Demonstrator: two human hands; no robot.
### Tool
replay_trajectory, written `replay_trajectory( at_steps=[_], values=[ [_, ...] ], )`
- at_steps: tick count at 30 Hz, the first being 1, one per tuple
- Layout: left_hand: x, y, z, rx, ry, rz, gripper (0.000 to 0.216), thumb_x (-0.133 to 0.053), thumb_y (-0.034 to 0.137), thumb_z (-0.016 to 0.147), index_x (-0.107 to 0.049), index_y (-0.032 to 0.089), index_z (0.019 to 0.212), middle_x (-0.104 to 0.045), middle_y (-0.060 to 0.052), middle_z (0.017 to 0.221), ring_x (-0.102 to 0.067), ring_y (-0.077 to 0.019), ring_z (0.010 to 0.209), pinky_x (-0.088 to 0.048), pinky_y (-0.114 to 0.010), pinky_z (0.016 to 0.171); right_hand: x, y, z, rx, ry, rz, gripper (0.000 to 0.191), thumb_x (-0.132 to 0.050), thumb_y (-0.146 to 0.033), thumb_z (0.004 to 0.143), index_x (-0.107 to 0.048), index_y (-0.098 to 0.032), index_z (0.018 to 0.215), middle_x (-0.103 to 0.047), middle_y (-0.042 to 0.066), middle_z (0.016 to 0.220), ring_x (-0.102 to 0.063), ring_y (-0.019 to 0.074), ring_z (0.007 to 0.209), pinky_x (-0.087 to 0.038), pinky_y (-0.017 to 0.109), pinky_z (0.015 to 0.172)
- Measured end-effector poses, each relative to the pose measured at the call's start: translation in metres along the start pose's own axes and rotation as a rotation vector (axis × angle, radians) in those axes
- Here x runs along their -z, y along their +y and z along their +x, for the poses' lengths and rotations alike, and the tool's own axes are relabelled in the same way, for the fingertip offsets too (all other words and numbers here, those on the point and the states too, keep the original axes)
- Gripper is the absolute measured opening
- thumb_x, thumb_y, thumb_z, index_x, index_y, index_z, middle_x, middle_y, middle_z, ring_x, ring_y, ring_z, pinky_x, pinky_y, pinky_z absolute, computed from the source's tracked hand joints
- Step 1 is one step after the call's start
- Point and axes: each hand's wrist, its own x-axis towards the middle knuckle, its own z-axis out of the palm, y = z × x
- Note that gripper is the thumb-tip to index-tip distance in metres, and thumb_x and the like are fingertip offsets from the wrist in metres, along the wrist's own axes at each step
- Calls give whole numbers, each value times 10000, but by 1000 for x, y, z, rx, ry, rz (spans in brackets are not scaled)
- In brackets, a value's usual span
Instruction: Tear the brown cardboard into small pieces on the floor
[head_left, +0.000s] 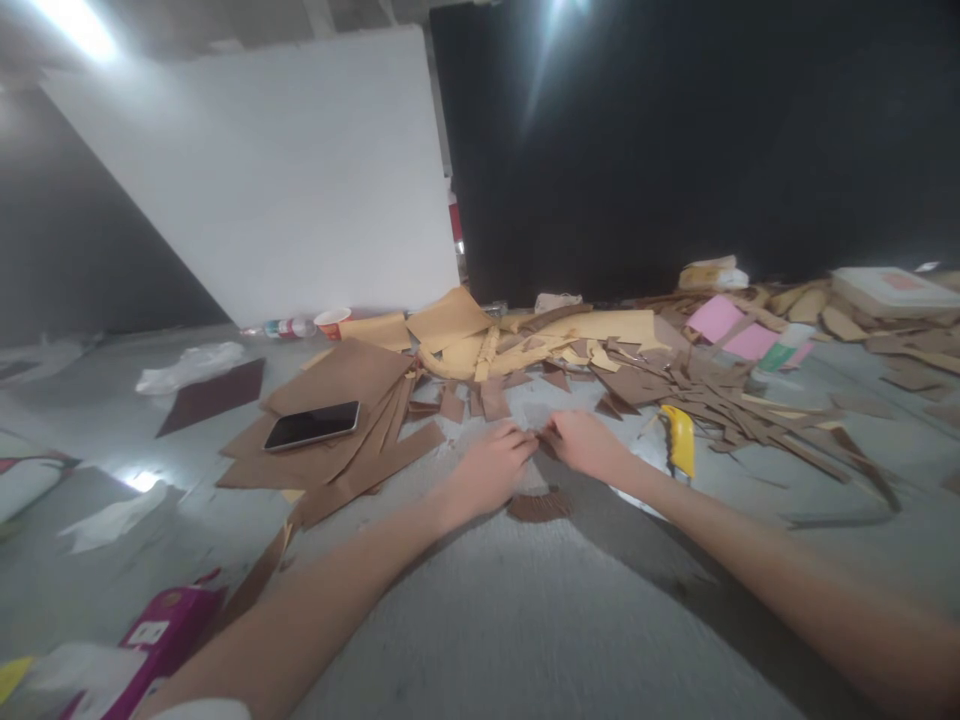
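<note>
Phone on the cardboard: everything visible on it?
The phone is a slim black slab, screen dark and glossy. It lies flat, face up, long side running left to right, on overlapping brown cardboard sheets. Only the cardboard touches it; the left hand is apart, to its right.

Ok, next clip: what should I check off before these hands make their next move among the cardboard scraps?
1. Both hands visible: ok. Left hand and right hand meet fingertip to fingertip low over the floor.
2. Grip on the small dark piece between them: cannot tell, blurred.
3. Yellow cutter untouched: ok, it lies just right of the right wrist.
4. Cutter blade retracted: cannot tell.
5. Phone clear of the hands: ok, it rests on cardboard sheets to the left.
6. Brown scrap free: ok, it lies alone, nearer the person.
</note>
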Motion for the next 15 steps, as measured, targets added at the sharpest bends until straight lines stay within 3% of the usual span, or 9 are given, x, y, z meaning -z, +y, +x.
replay_trajectory(
  at_steps=[15],
  values=[
    [-2, 4, 2, -18, -25, 98, 311, -515, 122, 1016, -702, 161, 1261, -737, -132, 1221, -652, -262, 1159, -476, -416, 1063, 0, 0, -5, 38, 91, 49, 162, -590, -328, 1061, -611, -190, 1143, -763, 83, 1007, -703, 216, 886, -330, 293, 689]
  ],
)
